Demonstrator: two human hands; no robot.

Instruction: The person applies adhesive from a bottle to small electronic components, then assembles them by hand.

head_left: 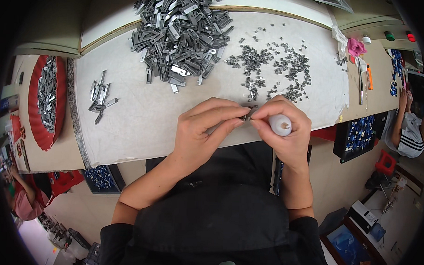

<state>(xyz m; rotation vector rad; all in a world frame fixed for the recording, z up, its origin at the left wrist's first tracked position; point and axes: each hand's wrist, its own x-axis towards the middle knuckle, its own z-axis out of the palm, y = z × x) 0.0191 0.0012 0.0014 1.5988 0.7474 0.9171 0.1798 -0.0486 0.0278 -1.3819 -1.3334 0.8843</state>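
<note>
My left hand (pixel 203 127) is closed in a pinch on a grey metal part (pixel 246 117), mostly covered by my fingers. My right hand (pixel 291 133) meets it fingertip to fingertip. A whitish squeeze bottle (pixel 278 121) with a narrow tip is tucked in that hand, while thumb and forefinger pinch at the same part; whether they hold a second tiny piece is too small to tell. Just beyond my hands, many tiny dark metal pieces (pixel 294 66) lie scattered over the white-covered worktable (pixel 118 138). A large heap of grey slotted metal parts (pixel 182 38) rises behind them.
Several finished-looking grey parts (pixel 100 93) lie at the left. Beyond the table's edge stands a red basin (pixel 60 104) of similar parts. An orange-handled tool (pixel 369 77) and a pink cloth (pixel 356 47) are at the right. Black trays (pixel 342 148) hold blue pieces; other people sit on both sides.
</note>
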